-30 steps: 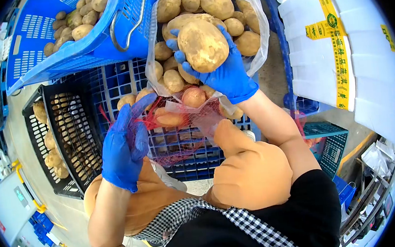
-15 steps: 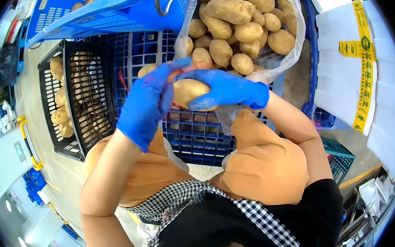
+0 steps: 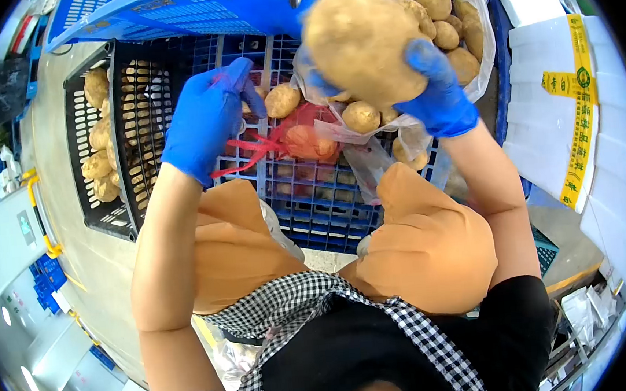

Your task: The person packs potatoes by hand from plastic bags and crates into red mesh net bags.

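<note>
A large potato (image 3: 364, 44), close to the camera and slightly blurred, is in my right hand (image 3: 441, 90), whose blue-gloved fingers wrap its sides. To the left, my left hand (image 3: 208, 119) has its fingers bent together; what they hold, if anything, is hidden. Red netting (image 3: 301, 139) with a potato inside lies between the hands, on a blue plastic pallet (image 3: 322, 213). A loose potato (image 3: 283, 101) is just above the netting. Behind the large potato, an open clear plastic bag (image 3: 490, 42) holds several potatoes.
A black crate (image 3: 98, 216) with potatoes stands at the left. At the top is a blue basket (image 3: 166, 16). White foam boxes (image 3: 543, 133) with yellow tape are on the right. My knees (image 3: 435, 252) are at the pallet's near edge.
The hands have moved apart from their position near the middle. My right hand has raised a potato towards the camera. The netting is more visible now. The view has shifted slightly.
</note>
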### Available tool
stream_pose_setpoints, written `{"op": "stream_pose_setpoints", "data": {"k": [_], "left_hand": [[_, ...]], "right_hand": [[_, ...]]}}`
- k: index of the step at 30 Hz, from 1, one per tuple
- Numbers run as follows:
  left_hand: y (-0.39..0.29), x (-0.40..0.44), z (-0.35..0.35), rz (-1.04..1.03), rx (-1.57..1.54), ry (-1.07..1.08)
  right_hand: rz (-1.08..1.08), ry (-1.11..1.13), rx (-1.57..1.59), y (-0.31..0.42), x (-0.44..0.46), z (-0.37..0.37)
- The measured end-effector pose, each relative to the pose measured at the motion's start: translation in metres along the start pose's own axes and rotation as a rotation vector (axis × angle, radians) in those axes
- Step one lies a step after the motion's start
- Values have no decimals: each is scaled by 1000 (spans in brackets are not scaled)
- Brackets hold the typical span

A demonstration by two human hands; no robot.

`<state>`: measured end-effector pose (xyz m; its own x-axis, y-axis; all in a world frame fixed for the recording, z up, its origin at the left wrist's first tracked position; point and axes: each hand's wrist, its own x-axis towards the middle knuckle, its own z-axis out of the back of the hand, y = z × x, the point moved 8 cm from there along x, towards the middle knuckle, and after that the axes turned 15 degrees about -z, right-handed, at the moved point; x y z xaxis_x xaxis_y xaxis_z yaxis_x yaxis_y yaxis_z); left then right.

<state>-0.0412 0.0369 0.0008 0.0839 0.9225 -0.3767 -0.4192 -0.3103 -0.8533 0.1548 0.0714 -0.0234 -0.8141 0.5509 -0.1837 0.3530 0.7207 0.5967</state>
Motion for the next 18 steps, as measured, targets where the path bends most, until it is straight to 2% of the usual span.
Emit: {"op": "stream_pose_setpoints", "data": {"k": [1, 3, 6, 7, 8, 9, 10, 13, 15, 17, 18], "left_hand": [[-6, 1, -1, -80, -105, -27], [-3, 1, -9, -176, -318, -71], [7, -4, -16, -175, -614, -127], [9, -5, -21, -84, -652, -153], [11, -12, -21, 92, -645, -230], [7, -10, -20, -1, -573, -128], [8, -10, -20, -3, -586, -132], [-1, -14, -25, 41, -602, -143], [-4, -14, -28, 51, -581, -118], [-1, -15, -30, 33, -523, -60], [-7, -11, -27, -119, -336, -40]], "right_hand": [[-9, 43, -27, 3, 3, -24], [-21, 205, 140, -4, 14, -62], [-75, 235, -149, -20, 24, -71], [-107, 218, -53, -30, 27, -60], [-138, 205, 40, -43, 32, -45], [-164, 193, 130, -51, 36, -35], [-209, 155, 262, -58, 36, -28], [-307, 166, -141, -85, 41, -14], [-333, 170, -263, -104, 44, -17], [-449, 55, -550, -116, 53, 1], [-480, 51, -461, -114, 56, 6]]}}
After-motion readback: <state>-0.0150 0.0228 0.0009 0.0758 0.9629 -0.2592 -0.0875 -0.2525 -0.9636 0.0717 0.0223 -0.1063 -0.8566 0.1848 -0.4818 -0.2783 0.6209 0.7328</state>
